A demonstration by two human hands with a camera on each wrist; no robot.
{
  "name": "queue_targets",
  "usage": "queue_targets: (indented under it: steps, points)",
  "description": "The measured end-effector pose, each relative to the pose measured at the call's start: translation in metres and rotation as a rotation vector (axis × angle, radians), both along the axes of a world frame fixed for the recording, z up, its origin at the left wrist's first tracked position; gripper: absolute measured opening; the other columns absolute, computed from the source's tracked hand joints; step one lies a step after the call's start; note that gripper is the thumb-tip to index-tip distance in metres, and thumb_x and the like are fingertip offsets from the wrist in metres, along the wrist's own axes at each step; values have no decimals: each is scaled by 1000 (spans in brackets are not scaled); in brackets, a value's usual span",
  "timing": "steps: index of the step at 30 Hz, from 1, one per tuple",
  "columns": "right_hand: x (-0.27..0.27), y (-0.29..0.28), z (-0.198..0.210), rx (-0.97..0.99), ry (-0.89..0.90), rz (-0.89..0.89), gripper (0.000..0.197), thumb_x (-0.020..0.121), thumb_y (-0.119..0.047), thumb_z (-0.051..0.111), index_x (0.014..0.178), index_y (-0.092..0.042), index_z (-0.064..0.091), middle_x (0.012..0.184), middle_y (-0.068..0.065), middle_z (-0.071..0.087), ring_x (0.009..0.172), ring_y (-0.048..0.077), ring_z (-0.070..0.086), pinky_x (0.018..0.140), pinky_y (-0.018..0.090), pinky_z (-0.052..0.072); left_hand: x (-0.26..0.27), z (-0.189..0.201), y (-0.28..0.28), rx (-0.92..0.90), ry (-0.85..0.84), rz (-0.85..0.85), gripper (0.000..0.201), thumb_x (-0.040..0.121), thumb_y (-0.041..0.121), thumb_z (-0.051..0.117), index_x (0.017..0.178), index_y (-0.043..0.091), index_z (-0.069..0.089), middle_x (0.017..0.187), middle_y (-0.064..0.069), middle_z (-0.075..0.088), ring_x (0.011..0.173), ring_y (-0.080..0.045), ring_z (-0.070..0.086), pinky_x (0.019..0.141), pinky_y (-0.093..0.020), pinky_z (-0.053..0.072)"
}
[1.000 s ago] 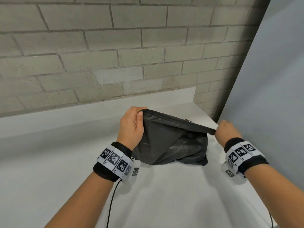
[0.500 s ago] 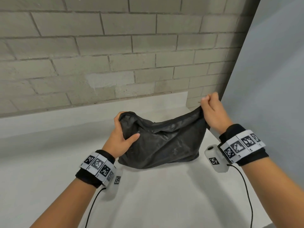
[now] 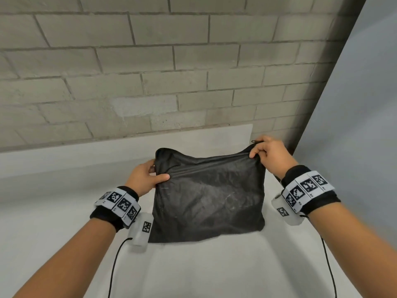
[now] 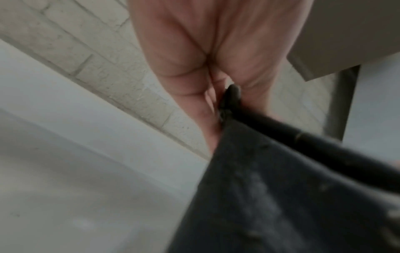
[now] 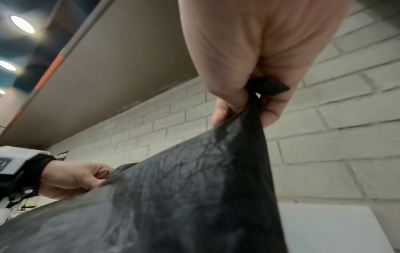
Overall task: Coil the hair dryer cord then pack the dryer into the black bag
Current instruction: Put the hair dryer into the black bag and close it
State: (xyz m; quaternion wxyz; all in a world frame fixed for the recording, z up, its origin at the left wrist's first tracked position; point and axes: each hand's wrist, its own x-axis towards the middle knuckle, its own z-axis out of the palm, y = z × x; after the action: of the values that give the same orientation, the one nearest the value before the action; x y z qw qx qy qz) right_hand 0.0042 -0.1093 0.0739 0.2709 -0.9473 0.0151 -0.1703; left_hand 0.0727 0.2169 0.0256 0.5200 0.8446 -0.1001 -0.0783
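Note:
The black bag [image 3: 209,198] stands upright on the white counter [image 3: 64,211], bulging, its top edge stretched between both hands. My left hand [image 3: 148,177] pinches the bag's upper left edge, thumb on the front face. My right hand [image 3: 269,153] pinches the upper right corner, held higher, with a small zipper pull sticking out past its fingers. In the left wrist view the left hand [image 4: 216,95] pinches the black bag [image 4: 281,196]. The right wrist view shows the right hand [image 5: 249,102] pinching the black bag [image 5: 184,196] corner. No hair dryer or cord shows.
A grey brick wall [image 3: 150,72] with a white backsplash rises behind the counter. A grey panel [image 3: 354,125] closes off the right side, close to my right hand. Thin black cables [image 3: 113,267] trail from both wrist devices across the counter.
The left hand slid from the bag's top left corner down to its upper left edge. The right hand lifted the right corner up. The bag went from slumped to upright and flatter.

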Motion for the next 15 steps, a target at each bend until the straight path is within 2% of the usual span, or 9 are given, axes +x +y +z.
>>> queue_targets:
  steps: [1,3,4,6,8,9,11,13,15]
  points:
    - [10,-3,-5,-6,3,-3,31,81,20,42,78,11,71,112,27,59,106,38,55,84,7,26,9,-4,-1,8,23,35,47,78,3,66,122,2,53,86,-8,61,82,-23,60,64,-23,57]
    - [29,-9,-13,-12,23,4,29,83,17,44,82,9,72,113,26,57,106,38,55,85,8,26,22,-11,-4,67,28,60,29,77,1,66,105,-1,59,68,-6,56,66,-24,58,53,-14,53]
    - [37,-11,-17,-13,44,11,28,84,16,44,83,9,71,113,27,56,106,38,55,85,8,26,28,-12,-6,86,19,63,27,76,1,66,101,3,57,67,-5,54,63,-25,58,50,-13,52]
    - [56,-18,-23,-31,89,32,25,85,14,45,87,10,70,113,28,54,105,39,54,82,8,26,41,-12,-12,64,12,67,39,77,-1,65,106,14,43,71,-7,55,59,-23,57,47,-14,50]
    - [74,-25,-30,-50,156,49,25,87,11,45,95,8,68,118,26,51,108,38,52,82,8,25,55,-13,-16,60,-12,59,45,80,-2,61,105,22,33,75,-7,58,59,-23,58,54,-20,54]
    - [82,-29,-34,-74,194,66,26,88,9,45,102,5,66,123,23,48,112,36,50,85,8,25,62,-14,-18,86,-31,45,41,81,-2,59,102,24,35,78,-7,59,61,-24,59,59,-25,55]
    - [101,-38,-43,-131,280,104,32,89,6,45,116,-1,60,133,18,41,120,32,45,97,14,26,81,-18,-22,163,-65,9,26,84,-1,55,87,24,50,86,-7,59,66,-25,58,63,-29,52]
    - [118,-44,-49,-159,344,125,38,89,4,46,126,-4,52,139,15,35,126,30,40,107,22,25,98,-22,-27,213,-76,12,32,85,-1,54,70,27,62,92,-5,63,72,-26,60,67,-29,53]
    - [137,-50,-52,-173,366,143,42,89,3,47,130,-5,47,141,14,31,127,30,38,109,24,24,115,-25,-33,231,-72,30,33,85,-1,54,70,27,66,96,-8,67,79,-27,62,77,-34,53]
